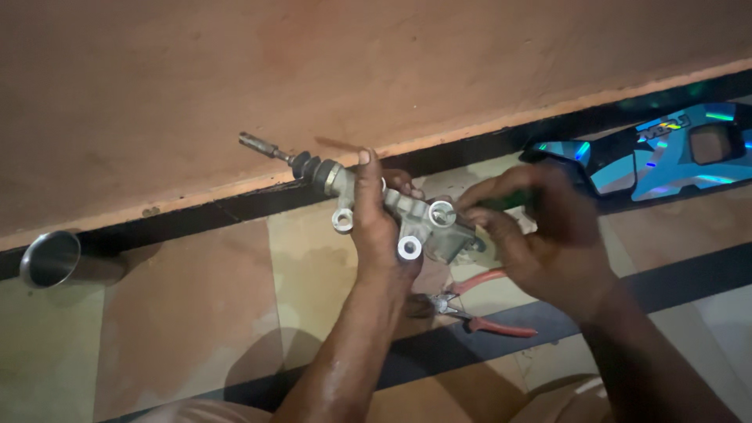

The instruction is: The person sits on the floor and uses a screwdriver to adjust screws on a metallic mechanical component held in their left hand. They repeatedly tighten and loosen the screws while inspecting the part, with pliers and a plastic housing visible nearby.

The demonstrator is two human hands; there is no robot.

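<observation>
I see two bare arms coming up from the bottom of the picture. The left hand [381, 227] and the right hand [540, 235] have no gloves on. I see no rings and no watch. No sleeves cover the forearms; they are bare all the way down to the edge. The left forearm looks a bit shiny. The left thumb has a short, pale nail.

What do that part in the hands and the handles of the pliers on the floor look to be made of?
The cylinder body looks like cast metal: dull grey, rough, with bright machined holes. Its dark ribbed boot seems to be rubber. The pliers have handles probably of plastic or rubber: smooth orange-red sleeves.
</observation>
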